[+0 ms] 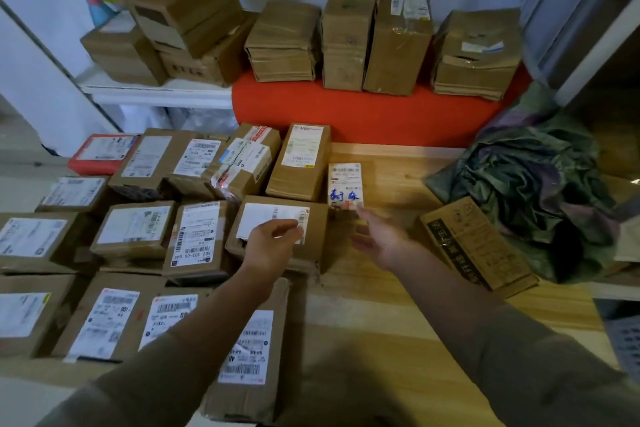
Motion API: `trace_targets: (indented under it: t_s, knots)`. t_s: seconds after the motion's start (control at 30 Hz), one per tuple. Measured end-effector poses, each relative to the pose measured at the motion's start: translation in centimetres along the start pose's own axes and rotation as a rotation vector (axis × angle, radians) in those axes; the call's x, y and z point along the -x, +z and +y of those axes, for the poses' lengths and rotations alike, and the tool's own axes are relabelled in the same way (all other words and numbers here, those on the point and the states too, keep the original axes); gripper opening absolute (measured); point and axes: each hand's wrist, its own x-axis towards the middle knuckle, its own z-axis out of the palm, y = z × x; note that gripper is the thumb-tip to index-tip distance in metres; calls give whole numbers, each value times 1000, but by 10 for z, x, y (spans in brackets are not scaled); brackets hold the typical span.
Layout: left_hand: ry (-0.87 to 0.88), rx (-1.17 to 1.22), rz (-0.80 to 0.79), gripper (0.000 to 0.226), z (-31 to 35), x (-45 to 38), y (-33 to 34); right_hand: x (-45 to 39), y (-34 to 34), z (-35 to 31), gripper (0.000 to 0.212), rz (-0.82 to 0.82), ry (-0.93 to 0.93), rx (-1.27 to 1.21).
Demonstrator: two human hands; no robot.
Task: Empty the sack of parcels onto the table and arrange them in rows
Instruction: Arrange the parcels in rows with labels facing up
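Note:
Several brown cardboard parcels with white labels lie in rows across the left half of the wooden table (381, 305). My left hand (272, 246) rests with loosely curled fingers on a labelled parcel (277, 218) in the middle row. My right hand (377, 236) is open, its fingertips at the near end of a small white parcel with blue writing (344, 185). The crumpled green and purple sack (533, 191) lies at the table's right side. One brown box with black print (476, 246) lies askew beside the sack.
A red parcel (100, 153) sits at the far left of the back row. Behind the table, brown boxes stand on a red surface (363, 111) and a stack of boxes (173, 21) fills a white shelf. A grey crate (623, 340) shows at the right edge.

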Motion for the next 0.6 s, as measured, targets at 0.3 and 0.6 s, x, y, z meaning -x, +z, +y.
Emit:
trace_targets:
  t_s: [0.3,0.6]
  knots:
    - [-3,-120,-296,10,7,23,64,53,-71,26,17,393,-856,466]
    - [-215,71,-540,33,-1,48,167,49,-187,14,72,823,-322,941]
